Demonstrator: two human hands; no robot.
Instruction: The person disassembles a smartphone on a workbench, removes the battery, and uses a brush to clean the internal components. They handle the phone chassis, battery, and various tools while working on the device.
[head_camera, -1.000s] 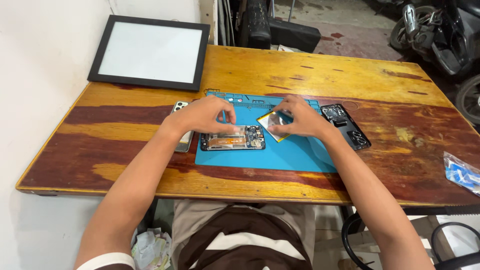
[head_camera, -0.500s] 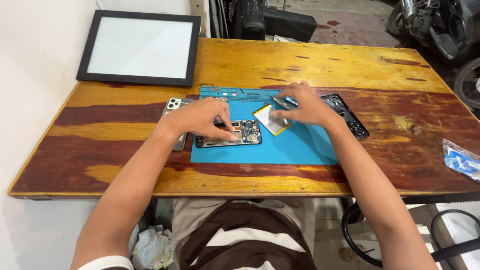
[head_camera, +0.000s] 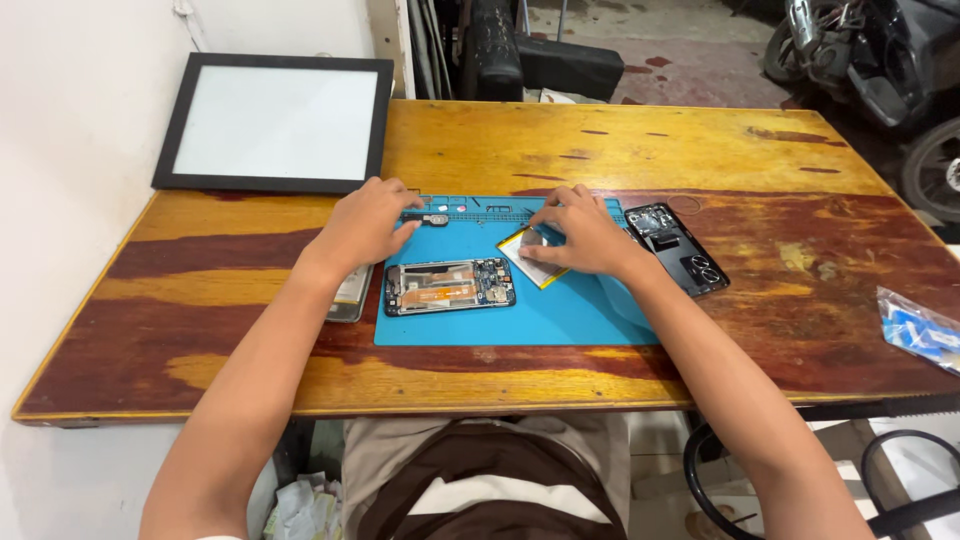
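Note:
An opened phone (head_camera: 450, 287) with its circuit boards exposed lies on a blue work mat (head_camera: 560, 320). My left hand (head_camera: 365, 225) is at the mat's far edge, with thumb and fingers closed around a small dark metal tool (head_camera: 436, 218). To the right of that, my right hand (head_camera: 585, 235) rests on a flat pale part with a yellow edge (head_camera: 528, 268), fingers pressing and gripping it against the mat. A black phone back cover (head_camera: 678, 247) lies just right of my right hand.
A second phone (head_camera: 350, 295) lies under my left wrist at the mat's left edge. A black-framed white panel (head_camera: 275, 120) sits at the far left of the wooden table (head_camera: 620, 150). A clear plastic bag with blue contents (head_camera: 920, 330) lies at the right edge.
My left hand has left the opened phone and moved up to the mat's far edge. My right hand stays on the flat pale part. The camera has moved closer.

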